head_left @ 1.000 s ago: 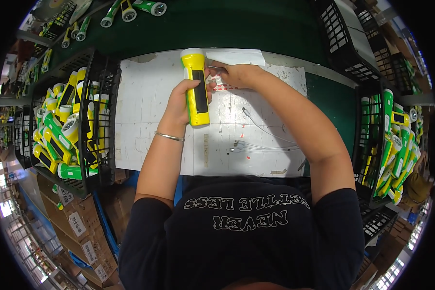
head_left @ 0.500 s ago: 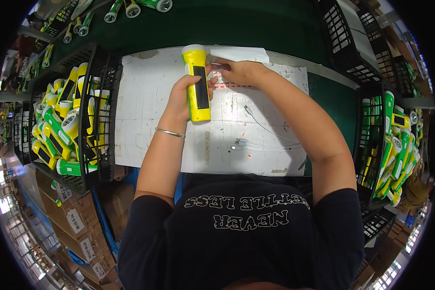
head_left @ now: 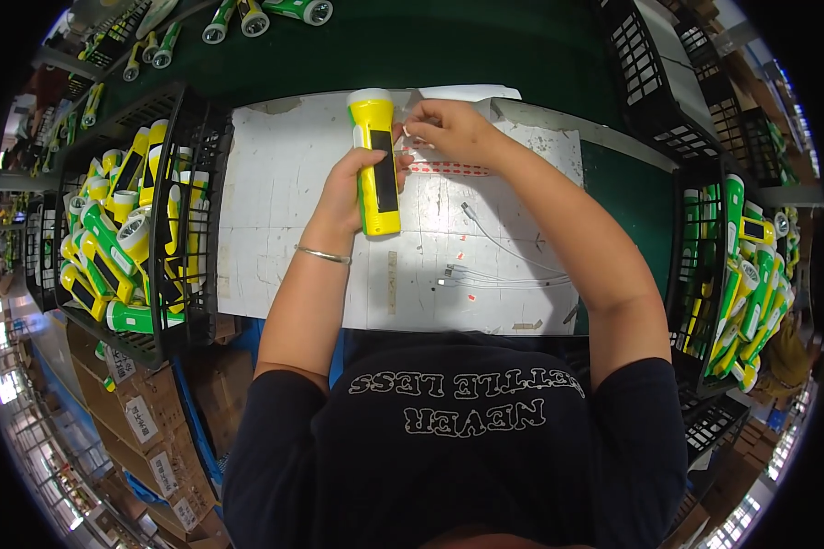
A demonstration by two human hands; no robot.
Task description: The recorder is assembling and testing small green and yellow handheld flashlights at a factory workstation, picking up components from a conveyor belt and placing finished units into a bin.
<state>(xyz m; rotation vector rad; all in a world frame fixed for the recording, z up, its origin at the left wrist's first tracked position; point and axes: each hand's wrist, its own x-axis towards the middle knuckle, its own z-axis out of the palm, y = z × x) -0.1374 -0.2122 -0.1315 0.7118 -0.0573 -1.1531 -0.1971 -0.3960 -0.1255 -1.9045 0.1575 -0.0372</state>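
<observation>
My left hand [head_left: 343, 188] is wrapped round a yellow and green flashlight [head_left: 372, 114] with a dark panel along its body. Its white-rimmed head points to the far side. Just right of it, my right hand [head_left: 453, 131] has thumb and forefinger pinched together; whatever is between them is too small to make out. A sheet of small red-marked stickers [head_left: 449, 168] lies below that hand, partly covered by it. Several white charging cables [head_left: 504, 276] rest on the white board [head_left: 284, 220] nearer to me.
A black crate [head_left: 190, 101] full of flashlights stands at the left, and another crate [head_left: 696, 174] of them at the right. More flashlights [head_left: 252, 20] lie on the green table [head_left: 485, 46] at the far left. A dark basket [head_left: 655, 73] stands at the far right.
My right hand has lifted slightly away from the flashlight and the sticker sheet, so more of the red marks show. The flashlight has shifted very little in my left hand.
</observation>
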